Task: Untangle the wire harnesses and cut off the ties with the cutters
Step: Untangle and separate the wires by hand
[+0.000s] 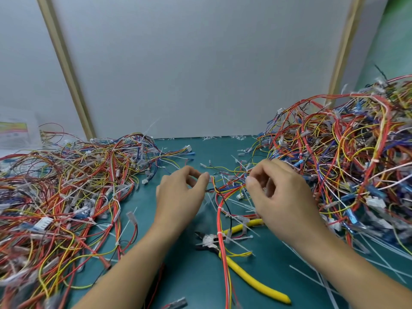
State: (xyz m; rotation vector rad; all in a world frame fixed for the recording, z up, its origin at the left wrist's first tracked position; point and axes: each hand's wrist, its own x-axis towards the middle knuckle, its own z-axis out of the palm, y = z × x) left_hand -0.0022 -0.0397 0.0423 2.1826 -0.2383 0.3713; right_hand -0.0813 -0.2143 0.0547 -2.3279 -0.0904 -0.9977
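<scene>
Plainly, the left hand (178, 195) and right hand (281, 197) each had a grip pinched on one harness (219, 202). Teasing strands apart gently looked wiser than tugging.

Left hand (178, 198) and right hand (284, 197) apparently pinch one harness (219, 211) near cutters (246, 276).

My table (191, 279) has a dark teal-green top that runs back to a pale grey panel (200, 63) standing upright along its far edge. A left beige strip (64, 63) slants up one side of that panel and a right beige strip (344, 52) up the other. Past the left one I see more grey wall (20, 63). At my upper right is a green surface (394, 25). A blurred printed sheet (15, 132) stands at far left. The light is soft and even.
</scene>
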